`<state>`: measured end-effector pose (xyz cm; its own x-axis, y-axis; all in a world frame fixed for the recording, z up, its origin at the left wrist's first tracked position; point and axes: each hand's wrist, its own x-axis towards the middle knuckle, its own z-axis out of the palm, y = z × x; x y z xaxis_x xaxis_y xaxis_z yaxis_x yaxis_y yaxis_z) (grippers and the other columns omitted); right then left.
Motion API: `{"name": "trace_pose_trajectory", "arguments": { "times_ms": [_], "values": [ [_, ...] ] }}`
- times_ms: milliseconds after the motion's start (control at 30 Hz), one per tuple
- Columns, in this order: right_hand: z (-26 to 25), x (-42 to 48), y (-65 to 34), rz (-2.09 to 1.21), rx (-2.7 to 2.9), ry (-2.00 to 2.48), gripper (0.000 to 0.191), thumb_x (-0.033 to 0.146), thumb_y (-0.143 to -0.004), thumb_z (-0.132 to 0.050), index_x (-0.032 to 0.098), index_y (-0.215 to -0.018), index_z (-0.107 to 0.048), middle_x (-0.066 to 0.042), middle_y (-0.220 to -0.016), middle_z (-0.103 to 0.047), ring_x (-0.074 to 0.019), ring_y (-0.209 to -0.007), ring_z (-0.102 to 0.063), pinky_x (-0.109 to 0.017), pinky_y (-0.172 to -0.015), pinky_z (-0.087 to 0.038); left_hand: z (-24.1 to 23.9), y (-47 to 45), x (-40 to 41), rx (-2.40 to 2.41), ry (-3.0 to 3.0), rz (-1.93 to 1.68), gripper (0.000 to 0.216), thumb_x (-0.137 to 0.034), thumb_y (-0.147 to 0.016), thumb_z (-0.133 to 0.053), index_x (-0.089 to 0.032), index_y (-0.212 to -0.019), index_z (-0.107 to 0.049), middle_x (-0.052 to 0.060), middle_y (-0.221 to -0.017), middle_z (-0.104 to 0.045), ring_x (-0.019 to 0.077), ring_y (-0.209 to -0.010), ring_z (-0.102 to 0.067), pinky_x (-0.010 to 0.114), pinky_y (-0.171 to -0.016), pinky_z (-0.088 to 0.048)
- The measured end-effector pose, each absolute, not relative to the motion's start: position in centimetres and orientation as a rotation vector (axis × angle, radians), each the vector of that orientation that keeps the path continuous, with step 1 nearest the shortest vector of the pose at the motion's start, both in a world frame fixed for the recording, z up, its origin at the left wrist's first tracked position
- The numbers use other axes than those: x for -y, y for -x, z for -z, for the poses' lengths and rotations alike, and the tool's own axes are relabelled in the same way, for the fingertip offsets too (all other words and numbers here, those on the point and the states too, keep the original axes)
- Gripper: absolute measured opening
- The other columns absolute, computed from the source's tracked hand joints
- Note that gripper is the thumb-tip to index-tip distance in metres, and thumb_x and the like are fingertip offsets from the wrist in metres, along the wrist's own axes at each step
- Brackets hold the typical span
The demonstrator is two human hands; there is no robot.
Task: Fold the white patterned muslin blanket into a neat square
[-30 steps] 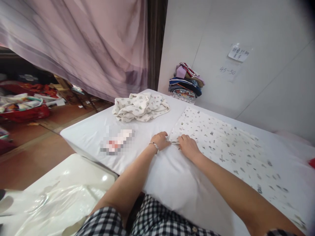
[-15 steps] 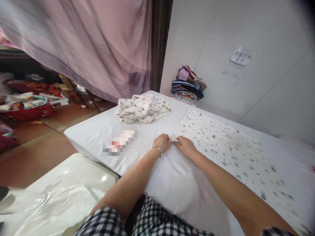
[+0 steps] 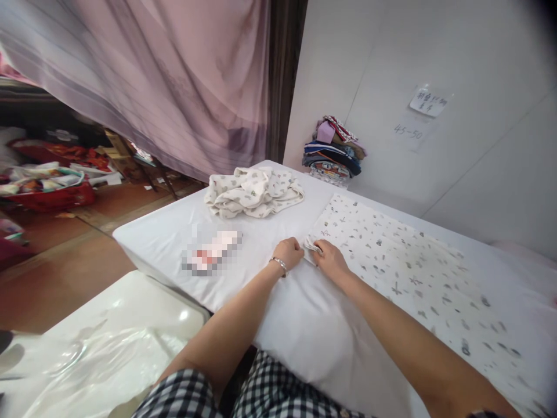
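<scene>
A patterned cloth [image 3: 391, 261], white with small grey prints, is spread flat on the white-covered table [image 3: 278, 307]. At its near left corner, my right hand [image 3: 329, 258] pinches a small folded bunch of pale fabric [image 3: 311, 244]. Just left of that bunch is my left hand [image 3: 289, 253], its fingers curled closed; whatever may be between them is hidden. A narrow gap separates the two hands. Farther back lies a crumpled cream printed cloth [image 3: 255, 193].
A pixelated flat item [image 3: 213, 252] lies left of my hands. Folded clothes [image 3: 333, 151] are stacked by the wall at the back. Lower left, clear plastic [image 3: 126, 360] covers a second white surface. A pink curtain [image 3: 209, 75] hangs behind the table.
My left hand has come off the small bunch of fabric and sits slightly apart from it. My right hand still grips the bunch, which now looks more curled.
</scene>
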<state>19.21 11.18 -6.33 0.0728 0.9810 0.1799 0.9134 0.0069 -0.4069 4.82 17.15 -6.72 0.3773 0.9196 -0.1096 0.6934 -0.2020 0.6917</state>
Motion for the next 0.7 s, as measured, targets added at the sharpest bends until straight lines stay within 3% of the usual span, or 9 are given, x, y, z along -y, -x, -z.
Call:
{"name": "trace_pose_trajectory", "arguments": {
  "times_ms": [133, 367, 533, 700],
  "values": [
    [6.54, -11.21, -18.51, -0.213, 1.940, 1.988, 0.015, 0.021, -0.081, -0.045, 0.021, -0.092, -0.056, -0.002, -0.093, -0.059, -0.0146, -0.085, -0.053, -0.023, -0.070, -0.034, 7.08, -4.77, -17.56, -1.221, -1.460, -0.500, 0.008, -0.018, -0.073, -0.057, -0.018, -0.079, -0.051, -0.002, -0.058, -0.061, 0.0144, -0.060, -0.063, 0.023, -0.056, -0.049],
    [6.74, -11.36, -18.22, -0.198, 1.993, 2.054, 0.018, 0.020, -0.082, -0.045, 0.021, -0.097, -0.056, -0.003, -0.100, -0.060, -0.0151, -0.087, -0.054, -0.024, -0.069, -0.034, 6.60, -4.99, -17.86, -1.139, -1.220, -0.520, 0.024, -0.011, -0.077, -0.055, -0.016, -0.098, -0.046, -0.003, -0.059, -0.061, 0.0133, -0.061, -0.065, 0.024, -0.061, -0.053],
    [6.39, -11.24, -18.22, -0.212, 2.040, 2.074, 0.015, 0.024, -0.083, -0.045, 0.021, -0.092, -0.056, -0.003, -0.094, -0.060, -0.0148, -0.081, -0.055, -0.024, -0.066, -0.033, 6.26, -5.00, -17.91, -1.097, -1.143, -0.515, 0.020, -0.020, -0.077, -0.061, -0.015, -0.091, -0.049, -0.004, -0.054, -0.057, 0.0142, -0.056, -0.064, 0.029, -0.061, -0.055],
    [5.90, -11.20, -18.73, -0.323, 2.041, 1.942, 0.017, 0.029, -0.084, -0.046, 0.021, -0.091, -0.059, -0.001, -0.088, -0.062, -0.0136, -0.079, -0.055, -0.023, -0.067, -0.034, 6.81, -4.99, -17.90, -1.072, -1.145, -0.549, 0.021, -0.015, -0.075, -0.063, -0.015, -0.092, -0.050, -0.005, -0.055, -0.057, 0.0116, -0.054, -0.062, 0.027, -0.060, -0.055]
  ]
}}
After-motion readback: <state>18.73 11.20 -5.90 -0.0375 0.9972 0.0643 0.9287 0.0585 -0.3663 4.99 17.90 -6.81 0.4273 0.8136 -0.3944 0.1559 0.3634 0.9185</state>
